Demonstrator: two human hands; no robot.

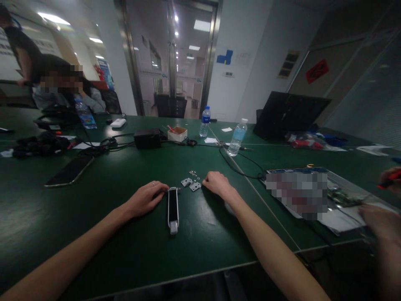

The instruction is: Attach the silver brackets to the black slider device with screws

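A slim white device with a black face [173, 205] lies lengthwise on the green table [125, 246]. Its light plug-like end points toward me. Beside its far end my left hand [149, 198] rests on the tabletop, fingers loosely stretched, holding nothing I can see. Two small grey metal plates with holes [195, 186] lie just beyond the device. At their right, my right hand [218, 184] rests with curled fingers, its tips close to the nearer plate. Whatever it may hold is hidden. Several tiny rings or nuts [192, 172] are scattered behind the plates.
On the left lies a phone [70, 170]. Farther back are a black box [147, 138] with cables, a small carton [177, 133] and water bottles [237, 138]. At right, another person's hand [380, 219] is near an opened panel with a circuit board [344, 196].
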